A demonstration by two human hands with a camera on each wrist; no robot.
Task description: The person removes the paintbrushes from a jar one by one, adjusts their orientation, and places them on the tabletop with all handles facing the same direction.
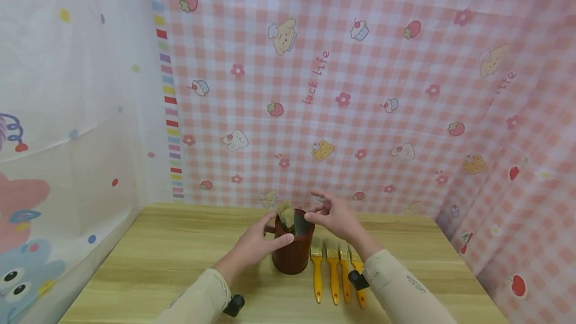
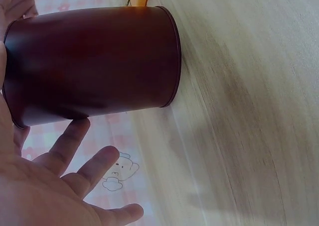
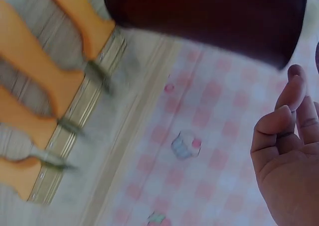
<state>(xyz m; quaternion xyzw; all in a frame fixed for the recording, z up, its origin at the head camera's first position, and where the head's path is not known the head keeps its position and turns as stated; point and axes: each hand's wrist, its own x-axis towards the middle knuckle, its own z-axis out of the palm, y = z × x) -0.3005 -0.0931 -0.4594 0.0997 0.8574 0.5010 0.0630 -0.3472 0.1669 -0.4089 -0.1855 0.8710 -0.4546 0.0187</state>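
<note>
A dark reddish-brown cylindrical pot (image 1: 291,256) stands upright on the table. Inside it is a paintbrush (image 1: 286,215), its pale bristles showing above the rim and its handle hidden. My left hand (image 1: 260,239) holds the pot from the left, thumb at the near rim and fingers round the far left side. In the left wrist view, one fingertip of the left hand (image 2: 65,181) meets the pot wall (image 2: 94,64) while other fingers spread away. Over the pot's right rim hovers my right hand (image 1: 335,215), its fingers loosely bent and holding nothing.
Several paintbrushes (image 1: 333,269) with orange-yellow handles lie side by side right of the pot, bristles pointing away from me. Black wrist cameras (image 1: 358,280) sit under the sleeves. Behind the wooden table (image 1: 189,254) hangs a pink checked curtain (image 1: 315,124).
</note>
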